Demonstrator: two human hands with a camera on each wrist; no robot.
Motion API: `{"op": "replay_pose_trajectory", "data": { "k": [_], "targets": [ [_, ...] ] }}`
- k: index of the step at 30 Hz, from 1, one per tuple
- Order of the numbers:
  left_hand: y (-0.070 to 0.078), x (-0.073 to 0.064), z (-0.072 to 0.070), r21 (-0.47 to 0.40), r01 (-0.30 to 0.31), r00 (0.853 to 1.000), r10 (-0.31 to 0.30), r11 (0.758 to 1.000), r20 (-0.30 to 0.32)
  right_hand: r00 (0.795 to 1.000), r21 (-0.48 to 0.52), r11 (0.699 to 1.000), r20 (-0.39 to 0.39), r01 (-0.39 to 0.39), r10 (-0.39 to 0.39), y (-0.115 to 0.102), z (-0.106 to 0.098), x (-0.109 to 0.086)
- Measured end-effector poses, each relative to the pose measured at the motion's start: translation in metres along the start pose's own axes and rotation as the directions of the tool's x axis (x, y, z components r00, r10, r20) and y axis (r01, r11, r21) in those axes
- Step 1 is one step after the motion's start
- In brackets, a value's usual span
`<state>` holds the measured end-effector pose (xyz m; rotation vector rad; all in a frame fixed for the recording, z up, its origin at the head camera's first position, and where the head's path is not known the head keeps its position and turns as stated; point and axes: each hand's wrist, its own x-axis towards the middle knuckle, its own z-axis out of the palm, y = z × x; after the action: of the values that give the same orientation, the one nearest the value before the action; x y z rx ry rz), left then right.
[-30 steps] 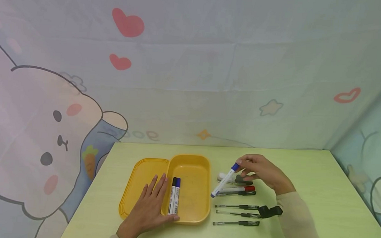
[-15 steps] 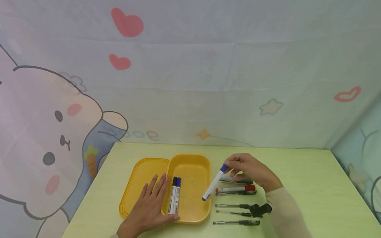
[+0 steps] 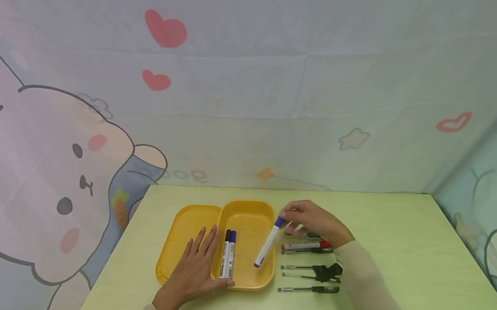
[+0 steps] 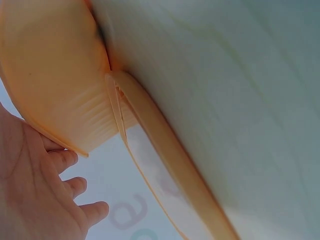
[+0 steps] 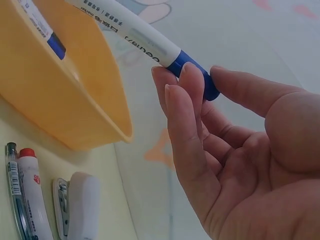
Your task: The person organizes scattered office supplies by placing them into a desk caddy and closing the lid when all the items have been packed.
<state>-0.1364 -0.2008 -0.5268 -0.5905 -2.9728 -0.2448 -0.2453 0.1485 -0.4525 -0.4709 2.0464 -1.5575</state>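
The right hand (image 3: pixel 312 220) pinches the blue cap of a marker (image 3: pixel 266 246) between thumb and fingertips. The marker has a slim white barrel with dark printed lettering and a pale grey strip along it, and its other end is blue too. It slants over the right part of a yellow box (image 3: pixel 245 223), capped end far and right, other end near and left. Inside the box, along its left wall, 2 more white markers lie side by side: a black-capped marker (image 3: pixel 225 260) and, on its right, a blue-topped marker (image 3: pixel 231 253). The left hand (image 3: pixel 194 268) has its fingers straight and spread across the yellow lid (image 3: pixel 187 221), thumb at the box's near left corner. Right of the box lie a red-capped marker (image 3: pixel 300 246) and 4 pens (image 3: pixel 294 289); a white stapler (image 5: pixel 84 205) is just beyond.
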Motion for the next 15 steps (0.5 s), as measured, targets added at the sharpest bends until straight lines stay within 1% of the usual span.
{"op": "replay_pose_trajectory", "data": {
  "k": [8, 11, 15],
  "targets": [
    [0.0, 0.001, 0.0, -0.006, -0.005, 1.0, 0.005, 1.0, -0.008, 0.999, -0.013, 1.0, 0.049, 0.023, -0.022, -0.002, 0.011, 0.009],
    [0.0, 0.001, 0.0, -0.007, -0.003, 1.0, 0.003, 1.0, -0.005, 0.997, 0.006, 1.0, 0.074, 0.03, -0.03, -0.002, 0.016, 0.012],
    [0.0, 0.0, -0.001, -0.004, -0.001, 1.0, 0.001, 1.0, 0.003, 0.996, 0.029, 0.999, 0.088, 0.022, -0.024, 0.0, 0.022, 0.015]
  ]
}}
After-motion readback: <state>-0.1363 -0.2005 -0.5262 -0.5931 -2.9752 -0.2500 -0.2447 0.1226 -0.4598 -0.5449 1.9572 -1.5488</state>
